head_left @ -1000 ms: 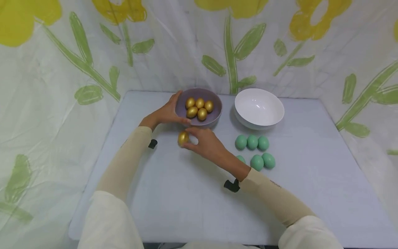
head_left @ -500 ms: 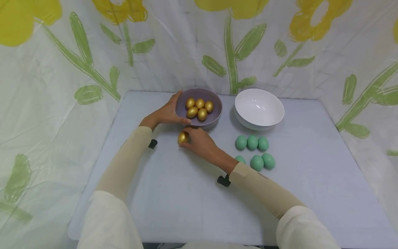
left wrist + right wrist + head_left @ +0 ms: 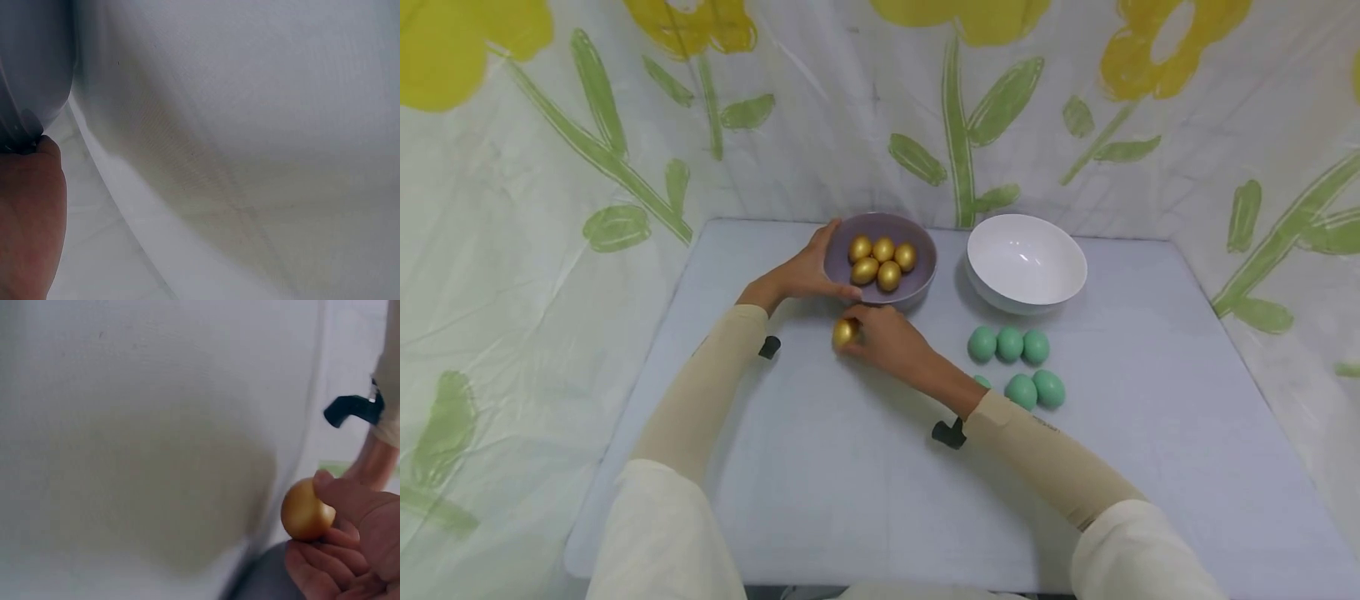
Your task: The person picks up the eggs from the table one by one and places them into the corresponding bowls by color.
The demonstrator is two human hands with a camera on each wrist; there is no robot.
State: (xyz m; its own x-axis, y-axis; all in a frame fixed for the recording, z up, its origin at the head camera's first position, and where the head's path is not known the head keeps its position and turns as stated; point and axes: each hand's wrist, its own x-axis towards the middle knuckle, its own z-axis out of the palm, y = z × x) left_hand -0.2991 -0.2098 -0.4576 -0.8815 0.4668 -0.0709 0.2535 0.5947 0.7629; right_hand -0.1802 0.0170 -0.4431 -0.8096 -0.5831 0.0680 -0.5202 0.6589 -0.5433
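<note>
In the head view my left hand [image 3: 803, 272] holds the left side of a purple-grey bowl [image 3: 923, 268], thumb along its near rim and fingers at its far left. Inside the bowl lie several golden eggs [image 3: 889, 276]. Just in front of it, my right hand [image 3: 891, 342] pinches another golden egg [image 3: 846, 332] between thumb and fingers. The right wrist view shows this golden egg [image 3: 304, 512] between the thumb and the fingers, with part of the bowl [image 3: 269, 575] behind. From the left wrist, only the bowl's outer wall [image 3: 34, 62] and part of the hand [image 3: 31, 212] appear.
A white bowl [image 3: 1026, 258] stands to the right of the purple-grey one. Green eggs lie in front of it in two rows, a far row [image 3: 1010, 343] and a near row [image 3: 1021, 392], partly hidden by the right sleeve. A flower-patterned curtain [image 3: 820, 117] hangs behind the table.
My right hand has shifted slightly left and closed in around the golden egg, which stays near the same spot. My left hand and the bowl have stayed put.
</note>
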